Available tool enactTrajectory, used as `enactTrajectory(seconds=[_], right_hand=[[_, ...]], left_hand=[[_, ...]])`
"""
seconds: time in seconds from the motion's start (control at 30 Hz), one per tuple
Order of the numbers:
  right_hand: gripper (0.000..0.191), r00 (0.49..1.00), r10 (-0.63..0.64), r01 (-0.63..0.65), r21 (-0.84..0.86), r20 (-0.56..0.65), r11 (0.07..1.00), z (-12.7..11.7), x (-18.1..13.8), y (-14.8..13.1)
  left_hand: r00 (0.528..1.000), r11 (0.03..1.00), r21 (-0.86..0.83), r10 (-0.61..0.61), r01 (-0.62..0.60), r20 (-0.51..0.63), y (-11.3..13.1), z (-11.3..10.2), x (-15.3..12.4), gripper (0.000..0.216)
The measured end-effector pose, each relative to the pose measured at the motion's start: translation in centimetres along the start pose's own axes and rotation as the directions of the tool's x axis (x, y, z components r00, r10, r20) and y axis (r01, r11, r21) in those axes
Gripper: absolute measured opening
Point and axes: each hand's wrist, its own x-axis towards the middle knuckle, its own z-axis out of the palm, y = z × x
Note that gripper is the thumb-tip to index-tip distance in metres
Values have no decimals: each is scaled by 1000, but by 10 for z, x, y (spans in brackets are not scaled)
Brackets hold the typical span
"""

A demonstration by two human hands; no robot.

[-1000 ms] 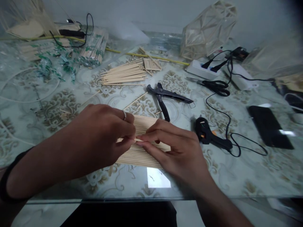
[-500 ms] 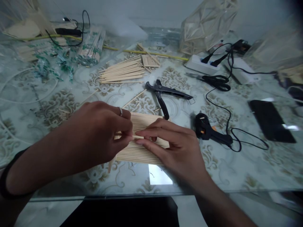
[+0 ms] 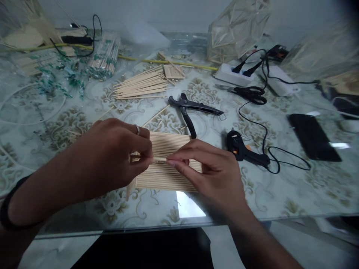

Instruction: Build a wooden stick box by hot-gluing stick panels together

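Note:
A flat panel of wooden sticks (image 3: 165,182), laid side by side, lies on the table in front of me. Over its middle, my left hand (image 3: 119,153) pinches one end of a thin wooden stick (image 3: 160,161) between thumb and fingers. The other end is between the thumb and fingertips of my right hand (image 3: 211,168), which is closed too. Both hands cover parts of the panel. At its left edge, a short piece of wood (image 3: 129,189) sticks out below my left hand. Black-handled cutters (image 3: 195,108) lie just beyond the panel.
A black glue gun (image 3: 245,151) with its cord lies to the right, near a phone (image 3: 314,136). Scissors (image 3: 249,93) and a power strip (image 3: 234,74) sit farther back. Loose sticks (image 3: 140,84) and wrapped stick bundles (image 3: 105,56) are spread behind. A stick-framed structure (image 3: 238,30) stands at the back.
My right hand's fingertips have slid a little to the right along the stick, so more of it shows between my hands. The whole view has shifted slightly.

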Motion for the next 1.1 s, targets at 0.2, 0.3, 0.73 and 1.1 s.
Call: enactTrajectory(seconds=[0.2,0.3,0.73,1.1], right_hand=[[19,996,88,-90,84,22,992,-9,-1,-3],[24,981,192,-194,201,33,960,-11,-2,0],[20,944,306,-329,408,122,852,-1,0,1],[7,978,172,-181,-71,-115,981,-42,-1,17]], left_hand=[[1000,999,19,-27,26,16,0,1,-1,24],[999,999,13,-31,31,23,0,0,-1,23],[998,999,26,-43,43,35,-2,2,-2,21],[999,992,117,-50,49,9,2,1,-6,15]])
